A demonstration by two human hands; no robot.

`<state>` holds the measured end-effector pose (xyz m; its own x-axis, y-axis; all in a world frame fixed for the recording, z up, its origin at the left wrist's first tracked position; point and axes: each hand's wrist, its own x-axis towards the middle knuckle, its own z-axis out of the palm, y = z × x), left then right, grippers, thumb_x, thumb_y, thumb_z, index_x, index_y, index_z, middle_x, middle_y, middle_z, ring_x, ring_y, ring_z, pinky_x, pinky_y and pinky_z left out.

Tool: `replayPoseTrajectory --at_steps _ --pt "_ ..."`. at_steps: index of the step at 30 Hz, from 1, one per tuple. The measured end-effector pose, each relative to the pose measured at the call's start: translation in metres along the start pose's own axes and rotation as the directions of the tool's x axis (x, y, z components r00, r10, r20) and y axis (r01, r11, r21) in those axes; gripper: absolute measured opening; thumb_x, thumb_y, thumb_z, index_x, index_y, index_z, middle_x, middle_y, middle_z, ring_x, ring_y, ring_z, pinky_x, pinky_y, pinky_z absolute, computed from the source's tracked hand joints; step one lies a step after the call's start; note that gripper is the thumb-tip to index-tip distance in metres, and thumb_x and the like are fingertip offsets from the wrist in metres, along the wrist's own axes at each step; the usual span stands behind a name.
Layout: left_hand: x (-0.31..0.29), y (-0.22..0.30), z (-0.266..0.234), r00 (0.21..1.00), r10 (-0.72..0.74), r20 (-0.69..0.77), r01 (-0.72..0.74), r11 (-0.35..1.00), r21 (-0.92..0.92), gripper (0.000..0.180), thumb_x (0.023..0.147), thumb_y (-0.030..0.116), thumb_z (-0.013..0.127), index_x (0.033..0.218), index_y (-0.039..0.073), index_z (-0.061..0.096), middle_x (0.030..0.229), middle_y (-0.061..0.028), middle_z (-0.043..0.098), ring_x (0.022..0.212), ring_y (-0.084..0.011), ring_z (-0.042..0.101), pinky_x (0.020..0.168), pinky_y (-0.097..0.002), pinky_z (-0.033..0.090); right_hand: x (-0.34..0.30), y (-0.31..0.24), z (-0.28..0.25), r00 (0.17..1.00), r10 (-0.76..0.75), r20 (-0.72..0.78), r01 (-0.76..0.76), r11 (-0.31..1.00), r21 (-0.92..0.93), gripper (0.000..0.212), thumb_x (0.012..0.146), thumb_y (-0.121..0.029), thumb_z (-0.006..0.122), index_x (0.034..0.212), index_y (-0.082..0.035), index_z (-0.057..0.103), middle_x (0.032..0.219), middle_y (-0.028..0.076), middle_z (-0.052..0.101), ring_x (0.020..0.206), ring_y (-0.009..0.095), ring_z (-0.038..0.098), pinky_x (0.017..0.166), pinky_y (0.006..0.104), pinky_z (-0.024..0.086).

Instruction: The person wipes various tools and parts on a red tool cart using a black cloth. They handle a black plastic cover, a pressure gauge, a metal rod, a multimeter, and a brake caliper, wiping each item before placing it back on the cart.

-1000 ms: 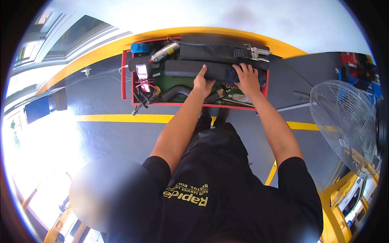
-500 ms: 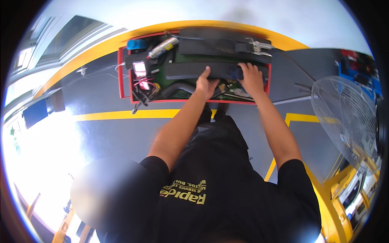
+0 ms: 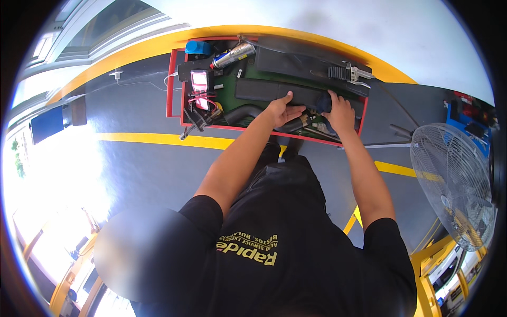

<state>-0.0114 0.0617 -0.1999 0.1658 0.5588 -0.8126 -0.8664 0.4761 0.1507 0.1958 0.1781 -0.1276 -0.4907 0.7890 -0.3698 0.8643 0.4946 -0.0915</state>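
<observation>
Black and long, a block (image 3: 257,90) lies in the red-rimmed tray (image 3: 183,109) at the frame's upper centre. The left hand (image 3: 284,111) is spread, its thumb over the block's lower edge; the right hand (image 3: 340,112) curls over dark cloth (image 3: 323,102) near its right end, though whether it pinches, I cannot tell.

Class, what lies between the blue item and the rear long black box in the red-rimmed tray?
Mainly a silver can, lying aslant, as the head view shows.
</observation>
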Motion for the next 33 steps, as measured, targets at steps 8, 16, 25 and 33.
replayPoseTrajectory --at_steps 8,16,25,33 --pt "-0.01 0.008 0.003 0.993 -0.095 -0.068 0.107 0.972 0.207 0.068 0.109 0.054 0.059 0.146 -0.002 0.051 0.126 -0.0234 0.074 0.117 -0.0275 0.075 0.1 -0.0393 0.061 0.001 0.001 0.004 0.998 0.017 -0.062 -0.015 0.999 0.032 0.087 0.075 -0.03 0.094 0.152 -0.025 0.052 0.123 0.01 0.069 0.117 0.036 0.067 0.089 0.0579 0.057" --pt "-0.073 0.081 -0.006 0.99 0.103 -0.101 0.028 0.547 0.837 0.053 0.103 0.045 0.068 0.12 -0.005 0.07 0.092 -0.0156 0.079 0.074 -0.0206 0.076 0.064 -0.0309 0.062 -0.001 0.002 0.006 0.996 0.08 -0.041 -0.077 0.994 0.075 0.084 0.078 -0.033 0.092 0.152 -0.027 0.053 0.125 0.008 0.068 0.12 0.034 0.066 0.092 0.0589 0.055" --pt "-0.108 0.068 -0.072 0.863 0.504 -0.035 0.01 0.051 0.999 0.043 0.095 0.035 0.076 0.125 0.004 0.071 0.115 -0.0165 0.076 0.103 -0.029 0.075 0.084 -0.0435 0.061 0.003 0.017 0.018 0.996 0.046 -0.081 -0.027 0.975 0.221 0.082 0.081 -0.025 0.09 0.152 -0.027 0.05 0.133 0.009 0.067 0.124 0.038 0.064 0.098 0.0597 0.053" --pt "-0.112 0.008 -0.097 0.689 0.665 0.288 0.219 -0.57 0.792 0.076 0.084 0.024 0.086 0.151 0.02 0.052 0.15 -0.0121 0.055 0.134 -0.0383 0.06 0.109 -0.0591 0.049 -0.06 0.061 0.018 0.885 0.439 0.153 -0.153 -0.036 0.988 0.052 0.096 -0.021 0.079 0.138 0.0 0.057 0.122 0.016 0.073 0.12 0.03 0.069 0.108 0.0432 0.053"
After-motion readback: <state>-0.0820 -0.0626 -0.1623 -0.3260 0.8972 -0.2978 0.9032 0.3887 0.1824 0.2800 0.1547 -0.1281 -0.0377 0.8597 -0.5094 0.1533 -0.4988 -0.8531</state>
